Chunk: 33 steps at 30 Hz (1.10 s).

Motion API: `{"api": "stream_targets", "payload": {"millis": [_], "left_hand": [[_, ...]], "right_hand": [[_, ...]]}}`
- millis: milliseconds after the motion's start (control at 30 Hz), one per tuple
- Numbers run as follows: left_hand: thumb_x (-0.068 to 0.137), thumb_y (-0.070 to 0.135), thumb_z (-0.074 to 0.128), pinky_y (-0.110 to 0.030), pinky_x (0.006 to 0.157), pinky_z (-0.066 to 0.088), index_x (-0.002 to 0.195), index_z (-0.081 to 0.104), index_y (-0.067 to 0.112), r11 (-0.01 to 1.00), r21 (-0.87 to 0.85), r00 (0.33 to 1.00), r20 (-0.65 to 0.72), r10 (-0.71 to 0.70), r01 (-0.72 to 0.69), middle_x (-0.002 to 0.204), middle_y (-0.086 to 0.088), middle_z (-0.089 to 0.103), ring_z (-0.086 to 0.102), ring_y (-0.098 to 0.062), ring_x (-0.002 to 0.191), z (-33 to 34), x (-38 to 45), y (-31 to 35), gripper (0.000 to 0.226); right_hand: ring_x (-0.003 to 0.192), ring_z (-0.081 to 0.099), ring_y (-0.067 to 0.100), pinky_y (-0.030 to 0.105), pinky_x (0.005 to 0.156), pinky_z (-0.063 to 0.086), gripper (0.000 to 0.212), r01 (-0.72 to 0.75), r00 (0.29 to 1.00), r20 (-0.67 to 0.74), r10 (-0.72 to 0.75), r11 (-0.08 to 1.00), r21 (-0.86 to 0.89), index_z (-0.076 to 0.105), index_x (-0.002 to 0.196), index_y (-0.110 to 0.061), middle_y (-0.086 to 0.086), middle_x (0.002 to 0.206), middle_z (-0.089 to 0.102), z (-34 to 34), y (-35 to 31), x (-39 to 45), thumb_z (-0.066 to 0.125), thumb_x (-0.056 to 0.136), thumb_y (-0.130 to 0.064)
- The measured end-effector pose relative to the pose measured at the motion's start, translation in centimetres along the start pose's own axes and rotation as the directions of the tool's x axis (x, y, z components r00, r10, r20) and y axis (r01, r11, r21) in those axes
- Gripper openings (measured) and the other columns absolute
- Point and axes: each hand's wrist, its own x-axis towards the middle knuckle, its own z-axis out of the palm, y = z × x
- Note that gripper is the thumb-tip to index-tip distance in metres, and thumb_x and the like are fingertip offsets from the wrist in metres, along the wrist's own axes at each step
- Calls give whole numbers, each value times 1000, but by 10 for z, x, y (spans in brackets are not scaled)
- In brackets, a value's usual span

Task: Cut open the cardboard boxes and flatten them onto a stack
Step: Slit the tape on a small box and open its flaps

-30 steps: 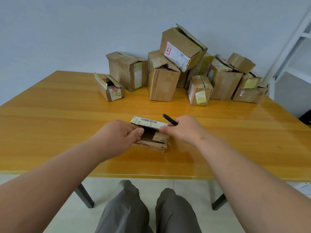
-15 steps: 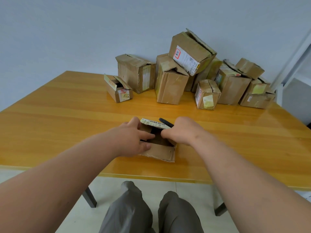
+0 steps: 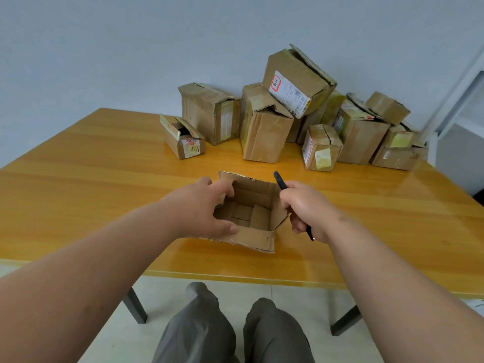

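A small brown cardboard box (image 3: 255, 238) stands near the front edge of the wooden table (image 3: 91, 184), its top flaps spread so the inside shows. My left hand (image 3: 201, 208) grips the box's left wall, fingers curled over the rim and thumb on the near flap. My right hand (image 3: 306, 210) is at the box's right wall and holds a black cutter (image 3: 279, 180), whose tip sticks up past the far right corner of the box.
Several closed and half-open cardboard boxes (image 3: 264, 132) are piled at the back of the table against the wall, one tilted on top (image 3: 296, 79). A white frame stands at the right (image 3: 455, 100). My knees show under the table's front edge.
The box went from lying flat-sided with its labelled flap up to standing with its opening upward. Both hands have moved apart to its left and right walls.
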Motion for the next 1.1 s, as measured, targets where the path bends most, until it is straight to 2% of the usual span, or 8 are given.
{"api": "stream_targets", "payload": {"millis": [233,500,667,767,867,933,1000,1100], "left_hand": [[76,61,70,-24,61,45,118,37,37,980,-199,996,-86,-2,-15,128,7,51,56,-10,79,4,2,-7,58],[90,31,67,-38,78,53,121,39,28,908,-418,984,-153,-94,22,125,-1,53,60,-20,91,6,7,-14,42],[93,8,62,-33,72,56,150,10,51,778,-627,974,-196,-111,-37,143,4,42,68,-18,90,1,7,-16,89],[93,3,61,-25,72,46,151,1,53,673,-736,973,-203,-111,-77,144,13,40,62,-1,90,-3,8,-15,97],[88,-3,61,-30,76,51,148,19,53,595,-800,981,-166,-95,-78,135,13,49,62,-10,99,-7,8,-17,92],[82,9,63,-44,95,49,135,42,44,508,-861,989,-63,-135,14,126,4,56,57,-22,107,-6,7,-20,67],[82,36,67,-51,102,43,113,56,32,438,-892,977,15,-213,110,117,-3,62,55,-27,112,-2,7,-24,34],[90,45,65,-41,87,51,100,53,22,549,-823,936,-66,-346,145,104,-5,65,59,-25,100,5,12,-23,27]], "right_hand": [[36,26,15,25,44,34,33,-118,979,-135,156,960,254,58,110,-11,9,71,40,4,13,2,38,86,-1],[41,32,14,26,43,38,6,-47,985,-153,85,971,234,58,92,-16,8,72,47,3,16,8,58,96,-21],[64,44,17,29,58,41,17,177,973,-171,-155,976,127,56,114,-19,2,85,53,-7,14,12,57,98,-25],[84,54,15,32,73,42,15,267,959,-125,-255,959,91,58,104,-24,-7,92,60,-11,11,9,62,94,-15],[108,56,11,34,84,44,27,308,949,-81,-305,951,22,62,98,-25,-13,115,65,-11,7,5,67,85,-2],[114,54,10,34,85,42,32,286,958,-23,-286,958,-12,63,96,-20,-17,123,63,-10,7,2,67,77,5],[94,58,7,33,79,40,27,237,970,43,-238,971,8,65,94,-16,-16,120,64,-8,14,2,64,76,4],[50,38,9,34,69,34,17,156,987,-1,-159,966,206,65,103,-17,-2,95,68,-4,18,0,59,88,-12]]}}
